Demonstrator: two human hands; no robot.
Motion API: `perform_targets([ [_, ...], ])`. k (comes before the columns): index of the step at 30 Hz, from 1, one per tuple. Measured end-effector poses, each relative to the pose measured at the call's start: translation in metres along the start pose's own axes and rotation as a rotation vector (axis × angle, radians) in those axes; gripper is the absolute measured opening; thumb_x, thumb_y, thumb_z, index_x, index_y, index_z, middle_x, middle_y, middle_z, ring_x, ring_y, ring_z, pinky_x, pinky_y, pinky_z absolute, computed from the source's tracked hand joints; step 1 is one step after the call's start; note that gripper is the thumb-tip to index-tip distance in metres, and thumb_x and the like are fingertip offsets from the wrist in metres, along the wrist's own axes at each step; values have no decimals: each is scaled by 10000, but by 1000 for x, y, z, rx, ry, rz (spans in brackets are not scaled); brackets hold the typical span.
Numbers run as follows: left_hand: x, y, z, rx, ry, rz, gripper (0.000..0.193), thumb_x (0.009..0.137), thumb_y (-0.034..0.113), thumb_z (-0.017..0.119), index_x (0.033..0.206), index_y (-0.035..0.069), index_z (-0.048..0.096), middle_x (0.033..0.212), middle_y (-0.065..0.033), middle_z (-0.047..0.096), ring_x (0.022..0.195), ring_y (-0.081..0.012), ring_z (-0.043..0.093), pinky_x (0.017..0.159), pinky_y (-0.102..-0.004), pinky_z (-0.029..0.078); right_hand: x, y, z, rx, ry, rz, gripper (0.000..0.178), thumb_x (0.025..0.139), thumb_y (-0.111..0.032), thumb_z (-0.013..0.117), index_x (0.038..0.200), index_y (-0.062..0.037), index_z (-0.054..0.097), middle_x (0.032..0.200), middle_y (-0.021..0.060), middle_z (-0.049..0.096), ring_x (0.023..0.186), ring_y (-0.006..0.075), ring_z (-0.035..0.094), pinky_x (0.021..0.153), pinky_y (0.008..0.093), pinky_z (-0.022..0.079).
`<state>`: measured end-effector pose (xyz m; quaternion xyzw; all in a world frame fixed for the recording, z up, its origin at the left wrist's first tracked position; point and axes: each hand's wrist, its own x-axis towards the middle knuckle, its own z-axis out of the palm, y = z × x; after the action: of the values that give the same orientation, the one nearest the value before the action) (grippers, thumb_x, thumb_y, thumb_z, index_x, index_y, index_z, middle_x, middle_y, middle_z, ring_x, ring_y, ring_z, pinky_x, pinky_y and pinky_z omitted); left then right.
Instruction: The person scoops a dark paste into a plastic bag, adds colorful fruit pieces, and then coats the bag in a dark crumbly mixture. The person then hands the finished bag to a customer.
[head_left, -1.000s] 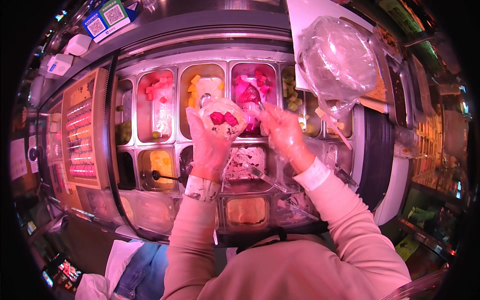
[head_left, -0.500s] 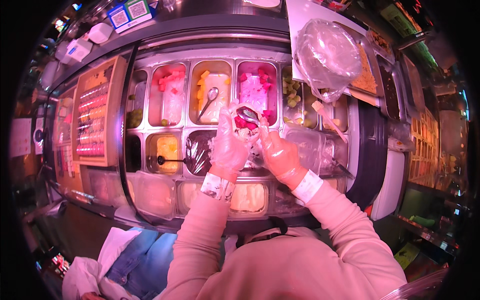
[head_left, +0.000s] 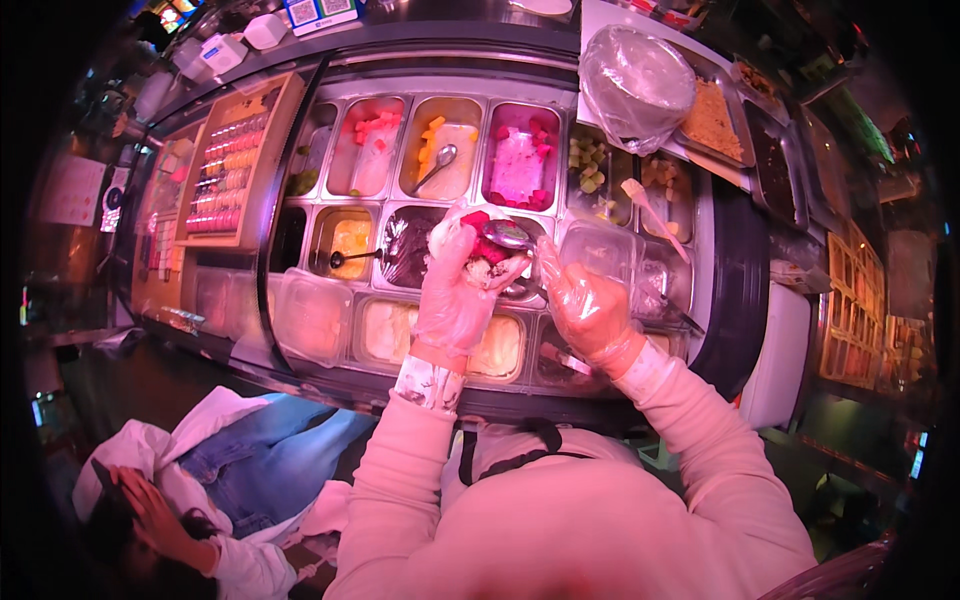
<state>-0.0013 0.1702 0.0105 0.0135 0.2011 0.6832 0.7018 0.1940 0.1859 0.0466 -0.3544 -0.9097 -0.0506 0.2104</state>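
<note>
My left hand [head_left: 452, 285], in a clear plastic glove, is closed around a round white wrapper [head_left: 488, 272]. Deep-red fruit cubes [head_left: 478, 240] and some white and dark filling lie in the wrapper. In my gloved right hand [head_left: 592, 312] is a metal spoon [head_left: 508, 235], its bowl resting on or just over the fruit; which of the two I cannot tell. Both hands are above the near rows of metal tubs. Just beyond them sits a tub of magenta filling [head_left: 520, 160] with red cubes along its edges.
Other tubs hold pink cubes [head_left: 370, 145], yellow cubes with a spoon [head_left: 445, 150] and green cubes [head_left: 590, 165]. A plastic-wrapped bowl [head_left: 637, 85] stands back right, near a crumb tray [head_left: 715, 120]. A wooden case [head_left: 240, 165] stands left. Another person's hand [head_left: 150, 515] shows lower left.
My hands with the wrapper and spoon have come nearer to my body, away from the magenta tub. The view has shifted, and the other person's hand and dark hair now show at lower left.
</note>
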Motion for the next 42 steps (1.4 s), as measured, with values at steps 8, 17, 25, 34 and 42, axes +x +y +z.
perform_targets([
  [8,-32,9,5,116,42,94,426,1042,94,589,1447,71,461,1200,-128,660,889,-191,627,645,-283,476,-12,-10,-5,72,-21,-108,601,808,-20,665,1406,21,625,846,81,634,625,199,638,536,333,505],
  [17,-9,66,-25,123,98,-6,327,1033,102,562,1340,-9,545,1218,-146,668,967,-232,665,789,-371,573,28,-45,28,85,6,17,557,824,20,710,1378,5,655,758,57,579,566,200,589,499,350,467],
  [25,36,127,-71,41,-57,-140,468,1025,23,571,1479,43,458,1310,-154,654,1172,-313,687,969,-536,616,70,-73,64,59,91,59,497,849,32,697,1345,-1,684,696,34,531,498,190,537,456,343,436],
  [34,68,155,-86,-177,185,-306,514,1041,318,663,1496,133,512,1345,-107,648,1219,-314,656,995,-656,571,90,-52,113,150,112,351,492,940,33,633,1427,-41,634,763,112,589,586,262,571,534,378,479],
  [42,88,160,-115,39,152,-339,449,1075,294,597,1483,122,518,1424,-130,592,1334,-355,579,1081,-641,507,129,92,204,-161,-743,829,212,884,-205,698,1021,-55,762,948,202,760,959,415,734,835,526,581],
])
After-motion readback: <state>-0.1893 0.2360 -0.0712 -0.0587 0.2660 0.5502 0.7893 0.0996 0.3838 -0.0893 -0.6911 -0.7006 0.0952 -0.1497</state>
